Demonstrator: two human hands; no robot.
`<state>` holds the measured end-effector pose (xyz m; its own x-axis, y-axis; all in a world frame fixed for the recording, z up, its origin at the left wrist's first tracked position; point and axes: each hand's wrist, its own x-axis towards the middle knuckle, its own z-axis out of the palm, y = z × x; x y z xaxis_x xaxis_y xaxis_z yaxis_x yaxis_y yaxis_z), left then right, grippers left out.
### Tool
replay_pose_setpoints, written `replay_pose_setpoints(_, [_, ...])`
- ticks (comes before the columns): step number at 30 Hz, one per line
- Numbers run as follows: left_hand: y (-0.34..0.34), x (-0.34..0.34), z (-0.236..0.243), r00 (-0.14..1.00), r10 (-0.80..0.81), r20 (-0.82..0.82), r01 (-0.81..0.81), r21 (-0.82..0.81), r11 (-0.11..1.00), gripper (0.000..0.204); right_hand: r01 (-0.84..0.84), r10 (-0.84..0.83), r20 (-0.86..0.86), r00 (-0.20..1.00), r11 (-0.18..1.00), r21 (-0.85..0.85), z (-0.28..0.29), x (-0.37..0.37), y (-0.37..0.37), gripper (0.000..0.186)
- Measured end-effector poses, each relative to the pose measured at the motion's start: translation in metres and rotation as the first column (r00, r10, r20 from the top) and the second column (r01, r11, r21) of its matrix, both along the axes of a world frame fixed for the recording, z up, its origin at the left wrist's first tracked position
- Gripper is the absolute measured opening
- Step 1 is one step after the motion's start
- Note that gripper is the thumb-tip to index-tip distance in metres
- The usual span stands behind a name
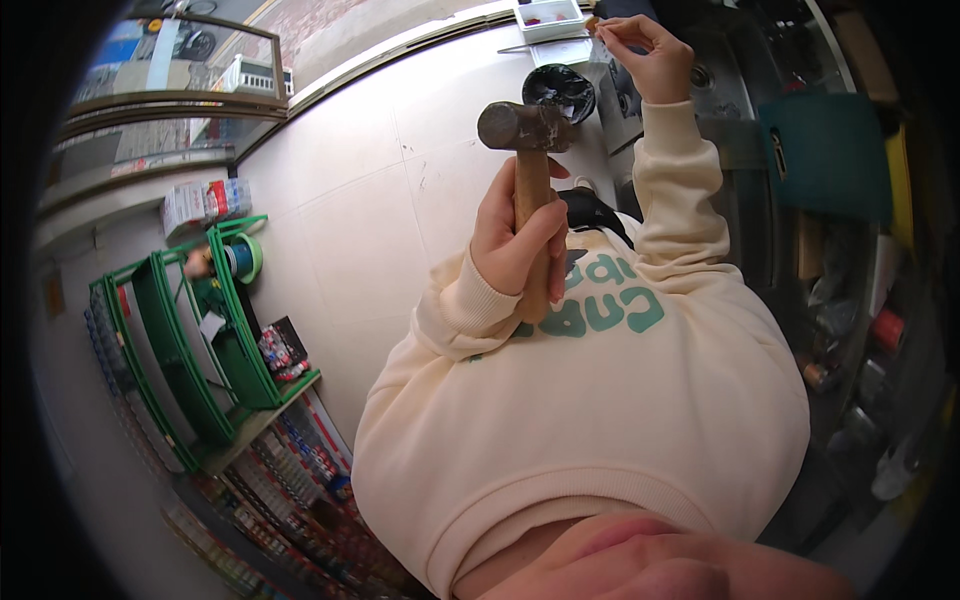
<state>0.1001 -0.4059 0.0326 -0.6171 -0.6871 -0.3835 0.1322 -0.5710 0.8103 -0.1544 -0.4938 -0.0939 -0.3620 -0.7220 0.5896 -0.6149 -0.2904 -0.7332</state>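
My left hand (515, 235) is wrapped round the light wooden handle (534, 180) of a hammer with a dark, blocky metal head (523, 126), held upright in front of my cream sweatshirt (600, 400). My right hand (650, 55) is raised at the top right, fingertips pinched on the small brown end (592, 24) of a long, thin metal tool (540, 44). Just beside that tool is a white plastic container (548, 20) with small red bits inside. A round black bin (558, 88) with a dark liner stands behind the hammer head.
At the left are a green shelving rack (160, 350), wrapped packs (205, 200), rows of small goods (280, 480) and a glass-framed opening (175, 110) onto a street. At the right are a dark metal counter (730, 100), a teal panel (820, 160) and assorted items along the side.
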Motion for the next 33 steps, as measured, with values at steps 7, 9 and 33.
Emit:
replay_pose_setpoints(7, [-0.004,-0.015,-0.004,0.960,0.278,-0.040,-0.278,0.007,0.961,0.029,-0.014,0.059,-0.072,0.996,0.860,0.510,-0.119,-0.066,-0.118,0.019])
replay_pose_setpoints(9, [-0.003,-0.020,-0.007,0.941,0.335,-0.046,-0.335,-0.007,0.942,0.029,-0.020,0.097,-0.106,0.990,0.824,0.566,-0.146,-0.076,-0.140,0.019])
replay_pose_setpoints(33, [0.009,-0.050,-0.006,0.840,0.540,0.049,-0.540,-0.019,0.841,0.031,0.200,0.238,-0.379,0.894,0.544,0.815,-0.237,-0.097,-0.236,0.015])
